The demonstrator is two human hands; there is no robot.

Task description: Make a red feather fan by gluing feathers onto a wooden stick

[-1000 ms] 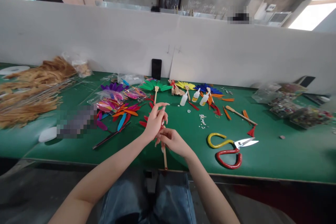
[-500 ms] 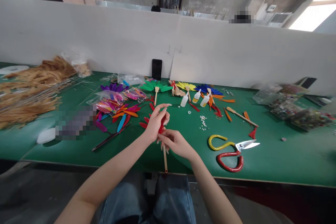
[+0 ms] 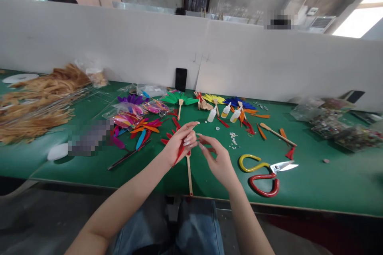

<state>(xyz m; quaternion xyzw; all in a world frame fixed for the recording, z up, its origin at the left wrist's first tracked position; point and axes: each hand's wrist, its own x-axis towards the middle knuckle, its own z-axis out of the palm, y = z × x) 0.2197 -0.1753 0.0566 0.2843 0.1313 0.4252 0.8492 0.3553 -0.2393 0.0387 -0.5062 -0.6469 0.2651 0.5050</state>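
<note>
My left hand (image 3: 179, 143) is closed around a red feather (image 3: 178, 156), whose tip sticks out below the palm. Just to its right, my right hand (image 3: 217, 155) has thumb and fingertips drawn together in a pinch beside the left fingers; what sits in the pinch, if anything, is too small to make out. Under the hands lies a slim wooden stick (image 3: 189, 175), its lower end near the table's front edge and its top partly hidden. More red feathers (image 3: 165, 141) show on the table behind my left hand.
Yellow-and-red-handled scissors (image 3: 271, 171) lie open at the right. Small white beads (image 3: 233, 138) and glue bottles (image 3: 212, 114) are beyond. Green feathers (image 3: 172, 98) fan around a wooden handle at the back. Bagged colourful feathers (image 3: 128, 119) lie left; a phone (image 3: 181, 79) leans on the partition.
My right hand has come away from the stick and moved up and right, its fingertips now beside my left fingers. The left hand has curled its fingers, and the red feather shows lower in it.
</note>
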